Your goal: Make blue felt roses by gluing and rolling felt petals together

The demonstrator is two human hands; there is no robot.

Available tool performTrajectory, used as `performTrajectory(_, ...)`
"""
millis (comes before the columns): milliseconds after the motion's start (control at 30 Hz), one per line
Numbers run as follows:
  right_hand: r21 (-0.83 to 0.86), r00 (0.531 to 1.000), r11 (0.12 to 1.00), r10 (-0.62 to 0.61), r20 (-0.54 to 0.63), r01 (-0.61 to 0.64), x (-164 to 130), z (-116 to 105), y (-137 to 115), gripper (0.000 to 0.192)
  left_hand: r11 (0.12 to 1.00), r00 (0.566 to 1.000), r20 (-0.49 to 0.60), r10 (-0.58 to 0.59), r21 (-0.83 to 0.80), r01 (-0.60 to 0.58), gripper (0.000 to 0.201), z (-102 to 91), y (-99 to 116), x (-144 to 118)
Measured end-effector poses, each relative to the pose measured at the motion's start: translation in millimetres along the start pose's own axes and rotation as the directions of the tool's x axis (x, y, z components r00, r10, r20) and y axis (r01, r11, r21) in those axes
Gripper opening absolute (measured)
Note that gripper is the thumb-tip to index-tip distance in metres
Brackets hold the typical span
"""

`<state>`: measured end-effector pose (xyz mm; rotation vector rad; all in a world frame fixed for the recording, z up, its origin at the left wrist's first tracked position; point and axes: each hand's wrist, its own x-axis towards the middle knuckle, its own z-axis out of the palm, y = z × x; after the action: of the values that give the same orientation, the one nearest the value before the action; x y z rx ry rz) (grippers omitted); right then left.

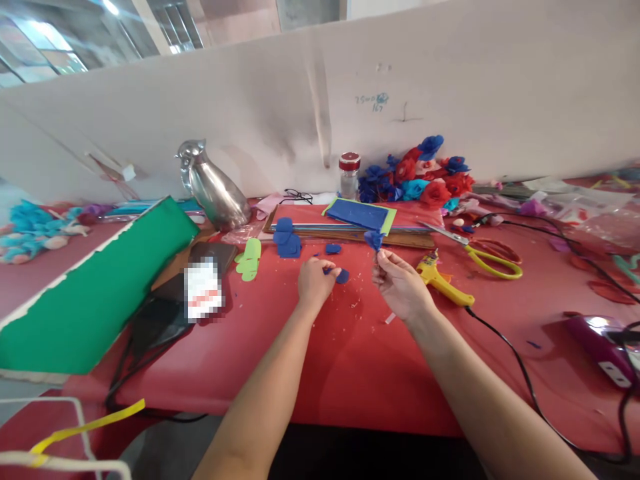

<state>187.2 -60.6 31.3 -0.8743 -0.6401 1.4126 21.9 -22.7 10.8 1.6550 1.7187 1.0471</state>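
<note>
Red cloth covers the table (pixel 350 360), which is backed by a pale partition along its far edge.

**State of the hands.** The right hand (pixel 400 283) is closed in a pinch on the base of a small blue flower bud (pixel 374 239), held upright above the table near its middle. The left hand (pixel 314 280) rests on the cloth with fingertips closed on a loose blue petal (pixel 341 275); the petal lies flat, and whether it is lifted yet cannot be told.

**Supplies.** More cut blue petals (pixel 287 240) lie just beyond the left hand, toward the far edge. Felt sheets (pixel 361 215) are stacked against the far edge, beside a small jar (pixel 349 175) and a heap of finished flowers (pixel 425 177). A yellow glue gun (pixel 440 280) lies just to the right of the right hand, its cord running off toward the near right corner. Yellow-handled scissors (pixel 480 253) lie beyond it.

**Procedure notes, as a judgement.**
1. Keep the right-hand pinch low on the bud, so that the upper part stays free.
2. Lift the petal by its narrow end, curved edge upward.
3. Wrap it round the bud, overlapping the layer beneath, not edge to edge.
4. Keep fingertips away from the gun's nozzle.
</note>
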Motion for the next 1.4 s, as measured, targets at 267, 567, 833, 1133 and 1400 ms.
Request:
performTrajectory(267,-0.036,1.000,0.999,0.002,0.029,-0.001,-1.9,1.4,3.0,0.034,0.975,0.998,0.063,0.001,-0.220,0.013,0.011,9.1,11.0,-10.4)
performTrajectory(567,-0.102,0.998,0.993,0.057,0.039,-0.053,-9.1,10.2,8.3,0.036,0.668,0.983,0.057,-0.172,-0.727,0.159,0.025,4.1,30.6,-18.1)
performTrajectory(833,-0.319,0.996,0.943,-0.089,0.026,0.093,-11.9,12.9,11.5,0.034,0.519,0.956,0.218,-0.197,-0.804,0.290,0.028,-3.9,43.7,-27.8)
performTrajectory(1133,-0.507,0.964,0.827,-0.267,0.024,0.241,-12.6,14.6,12.4,0.024,0.517,0.952,0.225,-0.207,-0.801,0.302,0.027,-7.6,48.2,-30.7)
performTrajectory(1400,-0.702,0.884,0.609,-0.464,0.061,0.368,-12.6,9.4,16.1,0.015,0.517,0.941,0.241,-0.240,-0.788,0.334,0.029,-9.5,48.5,-31.7)
